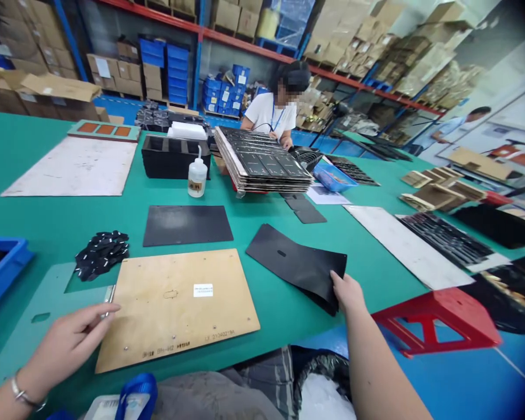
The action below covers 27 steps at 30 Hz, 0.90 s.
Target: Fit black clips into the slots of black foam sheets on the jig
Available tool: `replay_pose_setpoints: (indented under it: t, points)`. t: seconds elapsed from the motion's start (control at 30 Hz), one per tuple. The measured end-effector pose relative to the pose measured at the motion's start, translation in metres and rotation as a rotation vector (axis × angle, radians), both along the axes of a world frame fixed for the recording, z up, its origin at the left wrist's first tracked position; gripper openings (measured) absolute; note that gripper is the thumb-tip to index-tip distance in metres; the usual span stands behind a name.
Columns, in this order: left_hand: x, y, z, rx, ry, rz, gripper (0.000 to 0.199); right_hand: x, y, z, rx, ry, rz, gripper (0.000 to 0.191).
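Note:
My right hand [347,291] pinches the right edge of a thin black sheet [289,256] with a small slot in it. The sheet bends, and a second layer shows beneath its lower edge. At the left edge of a wooden board [157,315], my left hand [76,341] has thumb and forefinger closed about a thin silver metal piece [109,294]; its exact kind is unclear. The board carries a white label, screws and printed lettering. Behind it lies another flat black sheet [188,225], and a pile of small black pieces [101,255] sits to its left.
A blue bin [9,268] and a greenish clear plate [30,326] are at left. Beyond stand a squeeze bottle [197,175], black trays [170,160] and stacked black panels [266,157]. A red stool [441,321] is at right. A co-worker [275,108] sits across the table.

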<state>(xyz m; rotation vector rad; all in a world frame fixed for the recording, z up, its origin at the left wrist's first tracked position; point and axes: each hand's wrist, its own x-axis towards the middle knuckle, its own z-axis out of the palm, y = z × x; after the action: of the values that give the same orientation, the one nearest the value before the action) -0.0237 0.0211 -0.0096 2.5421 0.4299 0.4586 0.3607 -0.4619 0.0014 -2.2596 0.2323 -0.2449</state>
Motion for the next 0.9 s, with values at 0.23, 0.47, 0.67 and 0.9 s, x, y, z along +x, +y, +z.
replay_pose_setpoints:
  t: [0.23, 0.47, 0.67, 0.9]
  points:
    - [0.038, -0.024, -0.001, -0.057, 0.041, -0.161, 0.033, 0.01, -0.018, -0.013, -0.209, 0.125, -0.06, 0.03]
    - [0.048, -0.028, -0.002, -0.049, 0.148, -0.23, 0.03, 0.01, -0.014, -0.003, -0.379, 0.208, -0.077, 0.043]
    - [0.053, -0.029, 0.005, -0.102, 0.217, -0.246, 0.028, 0.009, 0.063, 0.032, -0.59, -0.209, -0.058, 0.061]
    - [0.055, -0.028, 0.006, -0.163, 0.207, -0.231, 0.027, -0.021, 0.286, 0.021, -0.795, -0.463, 1.078, 0.03]
